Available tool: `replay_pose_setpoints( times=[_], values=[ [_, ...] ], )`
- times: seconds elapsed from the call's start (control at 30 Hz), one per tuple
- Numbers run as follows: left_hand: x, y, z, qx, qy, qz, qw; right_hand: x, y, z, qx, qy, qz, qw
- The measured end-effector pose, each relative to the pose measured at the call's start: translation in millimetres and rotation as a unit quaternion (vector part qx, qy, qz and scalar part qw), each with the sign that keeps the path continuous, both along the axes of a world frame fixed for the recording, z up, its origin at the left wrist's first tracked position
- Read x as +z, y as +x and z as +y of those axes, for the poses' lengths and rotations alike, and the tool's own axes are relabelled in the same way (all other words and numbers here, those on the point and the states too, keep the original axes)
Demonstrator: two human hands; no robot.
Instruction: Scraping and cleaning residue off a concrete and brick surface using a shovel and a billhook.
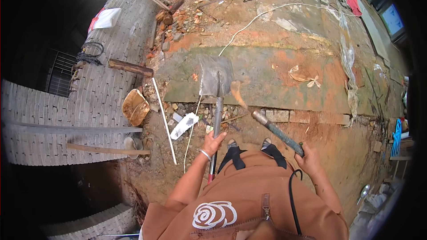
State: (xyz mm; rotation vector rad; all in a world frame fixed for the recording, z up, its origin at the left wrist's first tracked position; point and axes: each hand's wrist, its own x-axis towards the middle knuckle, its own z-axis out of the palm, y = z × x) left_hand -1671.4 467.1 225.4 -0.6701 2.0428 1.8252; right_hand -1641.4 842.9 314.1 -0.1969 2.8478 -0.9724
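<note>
My left hand (213, 144) is closed round the shaft (217, 116) of a flat-bladed shovel. Its worn metal blade (216, 76) points away from me, over the mossy slab, and the red part of the shaft (210, 178) is beside my body. In my right hand (308, 160) is the lower end of a hand tool (283, 136) with a dark greenish handle and a metal collar. Its curved, rust-coloured blade (239, 96) looks blurred, so its exact kind is unclear. The tip appears beside the shovel blade; I cannot tell whether they touch.
A white cable (247, 25) runs across the slab (267, 96) and past the shovel. Left are a brick wall (123, 50), wooden beam (130, 67), dirty bucket (135, 107), white strip (164, 120) and rubble (173, 23). Plastic sheeting (347, 60) lies right.
</note>
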Motion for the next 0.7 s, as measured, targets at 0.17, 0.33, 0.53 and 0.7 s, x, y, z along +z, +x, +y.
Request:
replay_pose_setpoints(
  times=[0.17,0.33,0.53,0.7],
  values=[
    [-5.5,3.0,6.7,0.029,0.047,-0.017,0.998,15.4,8.7,-0.2,0.041,0.039,0.005,0.998],
    [-18.8,11.1,3.4,-0.017,-0.141,0.037,0.989,27.3,1.5,0.5,0.089,0.094,0.007,0.992],
    [-23.4,11.1,-2.4,0.007,0.036,0.013,0.999,49.0,-14.1,-6.9,0.148,0.090,0.014,0.985],
    [0.1,27.9,14.0,-0.034,0.009,-0.033,0.999,21.6,-55.0,-17.9,0.060,0.174,0.010,0.983]
  ],
)
